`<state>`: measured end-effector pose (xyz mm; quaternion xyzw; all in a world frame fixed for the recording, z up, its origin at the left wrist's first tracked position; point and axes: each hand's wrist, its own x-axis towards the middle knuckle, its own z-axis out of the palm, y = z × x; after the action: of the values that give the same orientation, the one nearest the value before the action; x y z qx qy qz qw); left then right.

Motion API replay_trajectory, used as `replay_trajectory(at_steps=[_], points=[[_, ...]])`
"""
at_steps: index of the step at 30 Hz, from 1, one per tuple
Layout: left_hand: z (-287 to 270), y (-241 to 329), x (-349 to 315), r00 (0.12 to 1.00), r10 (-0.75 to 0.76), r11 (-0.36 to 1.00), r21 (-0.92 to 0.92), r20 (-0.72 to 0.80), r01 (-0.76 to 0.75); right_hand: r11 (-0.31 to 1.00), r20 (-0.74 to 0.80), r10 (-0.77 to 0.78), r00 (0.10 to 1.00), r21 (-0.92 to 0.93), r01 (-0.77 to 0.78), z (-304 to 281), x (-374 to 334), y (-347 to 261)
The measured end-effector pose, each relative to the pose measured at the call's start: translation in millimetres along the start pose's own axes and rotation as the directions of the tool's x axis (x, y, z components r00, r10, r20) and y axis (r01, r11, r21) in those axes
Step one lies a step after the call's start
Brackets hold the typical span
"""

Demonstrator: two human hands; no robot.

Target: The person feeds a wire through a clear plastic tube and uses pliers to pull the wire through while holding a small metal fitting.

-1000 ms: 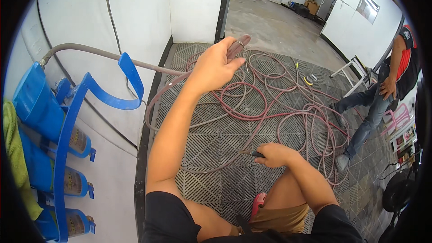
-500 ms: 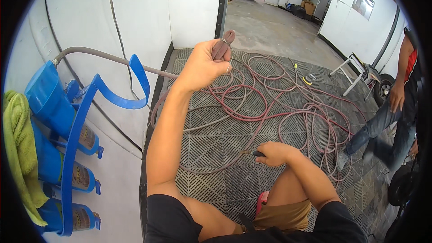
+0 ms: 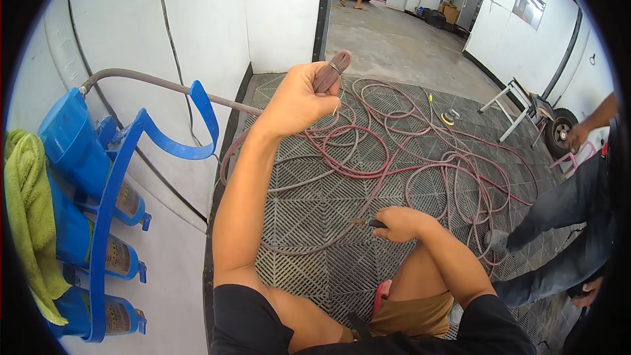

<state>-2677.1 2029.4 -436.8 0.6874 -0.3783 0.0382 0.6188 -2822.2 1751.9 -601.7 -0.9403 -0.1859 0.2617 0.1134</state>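
Note:
My left hand [image 3: 299, 100] is raised ahead of me and closed round a folded brownish-red strip [image 3: 334, 71]. A thin wire is wound round the strip near its upper end, and a wire end shows by my thumb. Lower and to the right, my right hand [image 3: 404, 225] grips a black-handled tool [image 3: 377, 223]. The tool's short, brownish metal tip points left, away from the hand, and its exact kind cannot be made out. It is held well apart from the strip.
Tangled red and grey hoses [image 3: 368, 151] spread over the grid floor mat [image 3: 342, 269]. A yellow-and-black round power tool [image 3: 450, 117] lies beyond. Blue air filters [image 3: 72, 138] with a green towel [image 3: 29, 217] hang at left. A person in jeans [image 3: 565, 223] stands close at right, near a metal step [image 3: 509, 108].
My left hand has shifted slightly right with the strip, while my right hand stays almost still. The person at right has come nearer. A person in the background has walked further into view.

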Motion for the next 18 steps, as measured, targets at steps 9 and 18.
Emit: replay_trajectory(at_steps=[9, 18], points=[[14.4, -4.1, 3.4, 0.998, 0.029, 0.988, 0.153, 0.052, -0.037, 1.0, 0.01, 0.028, 1.0, -0.01, -0.028, -4.2, -2.5, -3.1], [33.5, -11.9, 6.8, 0.997, 0.074, 0.887, 0.456, 0.012, -0.071, 1.0, 0.019, 0.023, 1.0, -0.02, -0.023, -3.9, -2.5, 3.1]])
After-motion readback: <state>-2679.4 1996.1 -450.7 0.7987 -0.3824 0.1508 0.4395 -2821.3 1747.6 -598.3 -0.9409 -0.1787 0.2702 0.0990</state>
